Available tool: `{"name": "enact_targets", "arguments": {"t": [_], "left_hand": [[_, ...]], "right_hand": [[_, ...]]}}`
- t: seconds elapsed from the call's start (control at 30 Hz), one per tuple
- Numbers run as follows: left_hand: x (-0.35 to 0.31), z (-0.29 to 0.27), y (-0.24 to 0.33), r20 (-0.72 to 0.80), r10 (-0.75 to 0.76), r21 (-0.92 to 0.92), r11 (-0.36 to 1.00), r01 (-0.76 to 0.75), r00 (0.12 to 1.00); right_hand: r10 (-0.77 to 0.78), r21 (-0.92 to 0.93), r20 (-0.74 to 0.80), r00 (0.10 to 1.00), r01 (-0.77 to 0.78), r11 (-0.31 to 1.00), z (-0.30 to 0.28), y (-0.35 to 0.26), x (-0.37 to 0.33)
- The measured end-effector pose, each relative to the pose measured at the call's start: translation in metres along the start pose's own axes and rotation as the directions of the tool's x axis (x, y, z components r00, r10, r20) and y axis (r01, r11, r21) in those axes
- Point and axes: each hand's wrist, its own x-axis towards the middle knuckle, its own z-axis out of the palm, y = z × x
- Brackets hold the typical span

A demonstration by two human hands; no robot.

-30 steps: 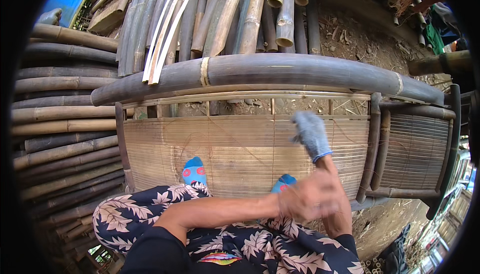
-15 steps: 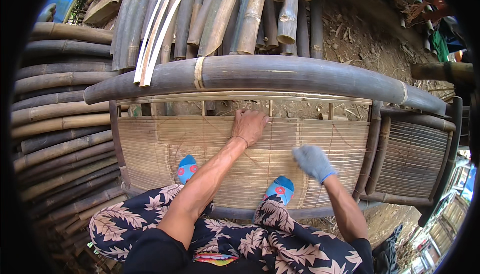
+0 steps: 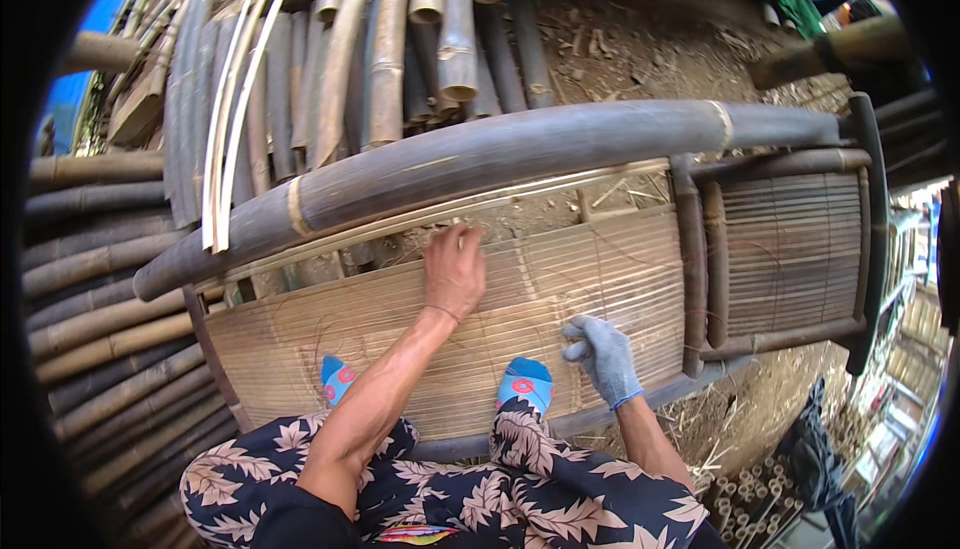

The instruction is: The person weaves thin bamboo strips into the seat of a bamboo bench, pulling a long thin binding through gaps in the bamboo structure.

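I sit over a bamboo bench frame whose bed is a mat of thin bamboo slats (image 3: pixel 480 349). My bare left hand (image 3: pixel 455 271) is at the mat's far edge, its fingers bent together beside a narrow gap. What its fingertips hold, if anything, is hidden. My right hand (image 3: pixel 605 357), in a grey knit glove, hovers over or rests on the mat's right part with fingers curled in a pinch; I cannot make out anything between them. Thin reddish-brown cord (image 3: pixel 318 334) lies looped across the slats. A thick dark bamboo pole (image 3: pixel 520 136) runs along the far side.
My feet in blue socks (image 3: pixel 522 386) stand on the mat. Stacked bamboo poles (image 3: pixel 110 289) lie at the left, more cut poles (image 3: pixel 390 59) beyond the bench. Pale split strips (image 3: pixel 237 99) lean on the thick pole. A smaller slatted panel (image 3: pixel 790 249) adjoins at the right.
The view has turned, so the bench now slants up to the right. My right hand, blurred before, is sharper with its fingers drawn in. My left hand remains at the mat's far edge.
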Motion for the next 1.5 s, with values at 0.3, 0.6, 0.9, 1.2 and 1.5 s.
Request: {"name": "enact_targets", "arguments": {"t": [0.3,0.6,0.9,1.2,1.5], "left_hand": [[0.079,0.116,0.126,0.289,0.521,-0.189,0.854,-0.486,0.803],[0.081,0.086,0.114,0.331,0.549,-0.432,0.811,-0.394,0.768],[0.083,0.075,0.097,0.161,-0.256,-0.199,0.938,0.285,0.953],[0.113,0.110,0.072,0.607,-0.253,-0.150,0.895,0.421,0.753],[0.102,0.068,0.088,0.642,-0.345,-0.367,0.646,0.670,0.685]], "right_hand": [[-0.526,-0.890,-0.456,0.718,-0.364,0.276,-0.172,0.016,-0.083],[-0.313,-0.850,0.251,0.916,0.363,0.381,-0.065,-0.103,0.060],[-0.720,-0.750,-0.234,0.653,0.350,0.561,-0.178,-0.193,0.100],[-0.181,-0.872,0.435,0.882,0.463,0.162,-0.010,-0.100,0.219],[-0.597,-0.864,0.157,0.786,0.402,0.303,-0.063,-0.137,0.159]]}}
